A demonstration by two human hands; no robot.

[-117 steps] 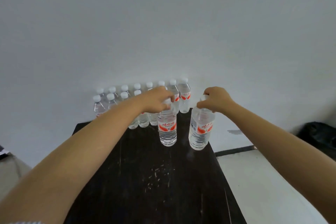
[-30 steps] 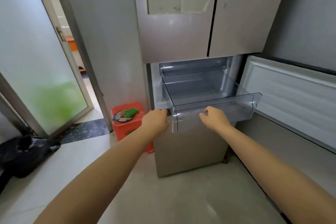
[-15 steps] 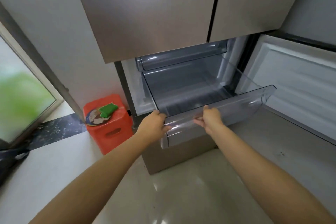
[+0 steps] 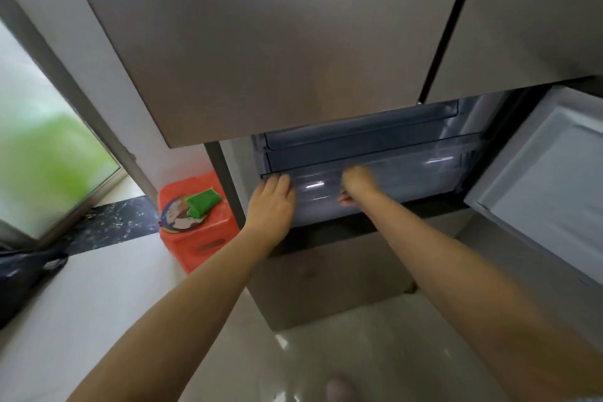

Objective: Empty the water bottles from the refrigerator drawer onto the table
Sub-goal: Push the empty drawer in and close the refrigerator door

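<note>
The refrigerator [image 4: 261, 42] fills most of the scene, its two upper doors shut and meeting at a dark vertical seam. To the right, the lower compartment door [image 4: 548, 192] stands swung open, pale inner lining facing out. Pale glossy floor tiles [image 4: 98, 303] run beneath, with a dark speckled strip at the doorway on the left, where a frosted glass door [image 4: 49, 157] shows a green blur behind it.

In the open lower compartment sits the clear plastic refrigerator drawer [image 4: 408, 179], pushed back so its front lies about level with the cabinet opening. A second clear drawer [image 4: 359, 130] sits directly above it. No water bottles can be made out through the clear front; the interior is partly blurred.

An orange plastic stool [image 4: 202, 232] stands on the floor just beside the refrigerator's left edge, with a round printed item and a green object [image 4: 202, 204] on its top. A dark bag [image 4: 19, 274] lies at the far left.

The left hand [image 4: 272, 202] lies flat, fingers straight and together, pressing the drawer's front left corner. The right hand [image 4: 357, 184] is against the drawer front near its middle, motion-blurred, and I cannot tell whether its fingers are curled or straight.
</note>
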